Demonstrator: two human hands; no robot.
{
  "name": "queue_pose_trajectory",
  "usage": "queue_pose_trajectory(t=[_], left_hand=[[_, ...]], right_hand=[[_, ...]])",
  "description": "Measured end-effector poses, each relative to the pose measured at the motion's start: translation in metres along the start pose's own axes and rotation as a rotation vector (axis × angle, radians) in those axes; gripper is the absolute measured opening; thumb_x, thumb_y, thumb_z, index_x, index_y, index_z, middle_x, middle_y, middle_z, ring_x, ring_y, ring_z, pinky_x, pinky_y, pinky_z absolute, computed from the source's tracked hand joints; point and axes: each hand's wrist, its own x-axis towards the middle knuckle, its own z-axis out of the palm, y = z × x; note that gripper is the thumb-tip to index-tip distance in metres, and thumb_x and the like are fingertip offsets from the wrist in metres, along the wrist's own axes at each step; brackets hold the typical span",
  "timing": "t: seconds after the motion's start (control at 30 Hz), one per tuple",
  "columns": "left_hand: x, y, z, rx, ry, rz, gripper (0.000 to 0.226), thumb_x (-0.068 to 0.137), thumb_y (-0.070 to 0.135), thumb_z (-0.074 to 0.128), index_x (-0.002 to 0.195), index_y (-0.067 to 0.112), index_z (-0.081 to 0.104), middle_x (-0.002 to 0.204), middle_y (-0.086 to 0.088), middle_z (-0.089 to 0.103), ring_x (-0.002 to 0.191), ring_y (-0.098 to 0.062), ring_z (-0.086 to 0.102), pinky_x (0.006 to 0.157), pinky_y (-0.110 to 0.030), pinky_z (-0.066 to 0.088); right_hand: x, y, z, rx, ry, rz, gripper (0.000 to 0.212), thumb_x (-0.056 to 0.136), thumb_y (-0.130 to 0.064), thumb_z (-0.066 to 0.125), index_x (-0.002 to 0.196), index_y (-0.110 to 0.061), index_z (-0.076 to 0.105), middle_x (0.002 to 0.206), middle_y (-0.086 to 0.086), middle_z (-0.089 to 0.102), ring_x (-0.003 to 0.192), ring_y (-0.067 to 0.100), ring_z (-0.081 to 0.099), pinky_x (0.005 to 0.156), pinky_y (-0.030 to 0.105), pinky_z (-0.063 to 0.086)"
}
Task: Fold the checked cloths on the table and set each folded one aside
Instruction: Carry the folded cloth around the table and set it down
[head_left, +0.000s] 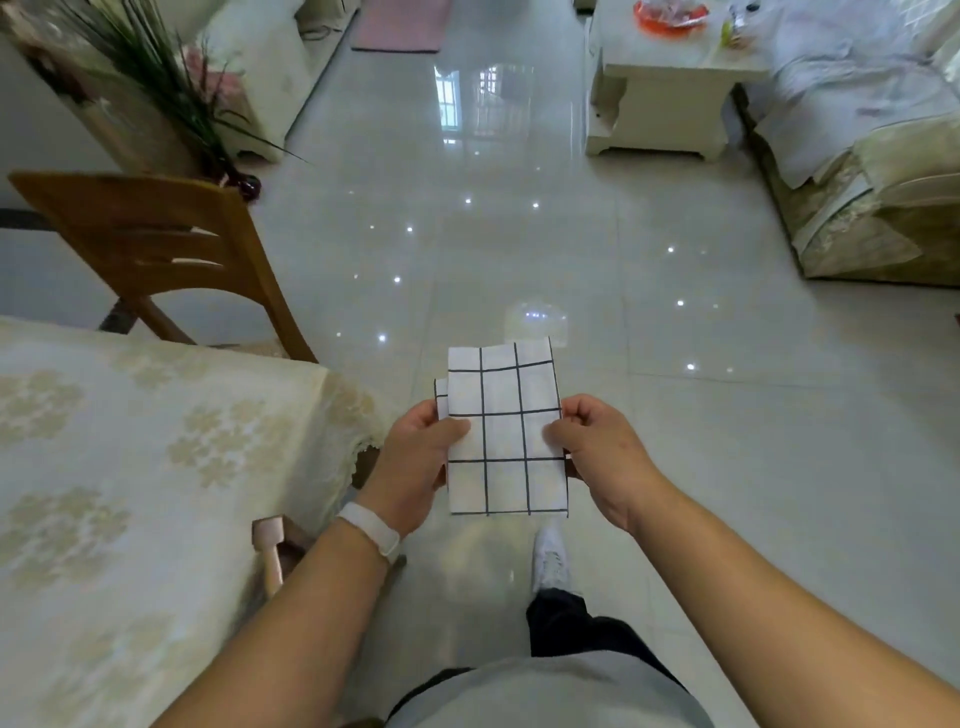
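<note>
Head view, looking down: nearest are a grey shirt hem (545, 691) and two bare forearms reaching forward, the left one with a white wristband (370, 529). Below them a white shoe (550, 558) stands on the glossy tiled floor (727, 415). The left hand (415, 457) pinches the left edge of the checked cloth (506, 431), with its thumb lying on the front face and its fingers curled behind. The right hand (597, 452) pinches the right edge in the same way, thumb in front. The cloth is white with thin dark grid lines. It is folded into an upright rectangle and held in the air over the floor, just right of the bench (130, 467) and not touching it. The bench is covered with a cream patterned cover whose lace corner hangs near the left hand. Beyond it stands a wooden chair (156, 249). Farther left is a dark vase of long green leaves (156, 88), and at far right a low cream stand (660, 93) beside a covered sofa (872, 156). A pink mat (400, 26) lies at the top.
</note>
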Motion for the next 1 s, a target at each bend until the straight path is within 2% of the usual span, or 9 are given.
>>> queue_pose_trajectory(t=[0.1, 0.2, 0.33, 0.47, 0.67, 0.77, 0.87, 1.0], left_hand=[[0.032, 0.023, 0.031, -0.015, 0.031, -0.023, 0.023, 0.09, 0.006, 0.056, 0.108, 0.014, 0.069, 0.107, -0.017, 0.071, 0.103, -0.042, 0.065, 0.09, -0.068, 0.047], [0.061, 0.046, 0.062, -0.01, 0.056, -0.02, 0.022, 0.09, 0.004, 0.056, 0.106, 0.01, 0.069, 0.106, -0.02, 0.071, 0.102, -0.042, 0.066, 0.09, -0.067, 0.047], [0.092, 0.072, 0.095, -0.016, 0.127, 0.008, 0.018, 0.09, 0.0, 0.055, 0.1, 0.008, 0.067, 0.103, -0.023, 0.071, 0.099, -0.043, 0.066, 0.088, -0.065, 0.049], [0.11, 0.093, 0.109, -0.033, 0.158, 0.003, 0.018, 0.091, 0.0, 0.054, 0.105, 0.005, 0.064, 0.107, -0.026, 0.069, 0.102, -0.044, 0.065, 0.089, -0.062, 0.051], [0.142, 0.124, 0.108, -0.049, 0.198, 0.026, 0.021, 0.091, 0.001, 0.054, 0.112, 0.0, 0.061, 0.11, -0.028, 0.067, 0.102, -0.043, 0.064, 0.09, -0.061, 0.05], [0.163, 0.135, 0.098, -0.067, 0.225, 0.057, 0.016, 0.089, 0.004, 0.058, 0.103, 0.007, 0.066, 0.106, -0.025, 0.069, 0.099, -0.041, 0.066, 0.09, -0.061, 0.05], [0.19, 0.147, 0.079, -0.081, 0.24, 0.092, 0.012, 0.077, 0.016, 0.067, 0.088, 0.018, 0.071, 0.102, -0.022, 0.069, 0.097, -0.037, 0.064, 0.095, -0.065, 0.045], [0.241, 0.169, 0.05, -0.153, 0.268, 0.108, 0.019, 0.077, 0.015, 0.067, 0.096, 0.018, 0.068, 0.104, -0.019, 0.069, 0.099, -0.036, 0.063, 0.097, -0.063, 0.045]], right_hand=[[0.04, -0.021, -0.021, -0.004, 0.004, 0.007, 0.018, 0.078, -0.005, 0.057, 0.069, -0.02, 0.053, 0.065, -0.004, 0.042, 0.067, 0.019, 0.038, 0.065, 0.037, 0.035], [0.073, -0.041, -0.043, -0.001, -0.027, 0.003, 0.007, 0.084, -0.005, 0.058, 0.085, -0.011, 0.061, 0.071, -0.001, 0.047, 0.069, 0.018, 0.046, 0.064, 0.036, 0.04], [0.113, -0.067, -0.066, -0.029, -0.055, -0.007, 0.01, 0.085, -0.006, 0.058, 0.095, -0.007, 0.062, 0.076, 0.001, 0.051, 0.073, 0.019, 0.05, 0.065, 0.035, 0.045], [0.14, -0.087, -0.073, -0.032, -0.073, -0.014, 0.013, 0.085, -0.007, 0.058, 0.098, -0.009, 0.062, 0.078, 0.001, 0.053, 0.073, 0.018, 0.05, 0.065, 0.033, 0.046], [0.178, -0.112, -0.065, -0.034, -0.096, -0.001, 0.011, 0.086, -0.005, 0.058, 0.094, -0.01, 0.063, 0.081, 0.005, 0.057, 0.075, 0.02, 0.055, 0.069, 0.036, 0.053], [0.201, -0.125, -0.049, -0.047, -0.105, 0.001, 0.008, 0.087, -0.004, 0.057, 0.094, -0.007, 0.061, 0.079, 0.005, 0.054, 0.074, 0.02, 0.052, 0.067, 0.034, 0.05], [0.228, -0.141, -0.028, -0.054, -0.098, 0.006, 0.01, 0.086, -0.002, 0.058, 0.092, -0.01, 0.061, 0.081, 0.005, 0.056, 0.074, 0.02, 0.054, 0.066, 0.034, 0.052], [0.27, -0.166, 0.004, -0.078, -0.061, 0.016, 0.014, 0.088, 0.0, 0.057, 0.09, -0.014, 0.059, 0.082, 0.005, 0.055, 0.068, 0.018, 0.053, 0.06, 0.03, 0.05]])
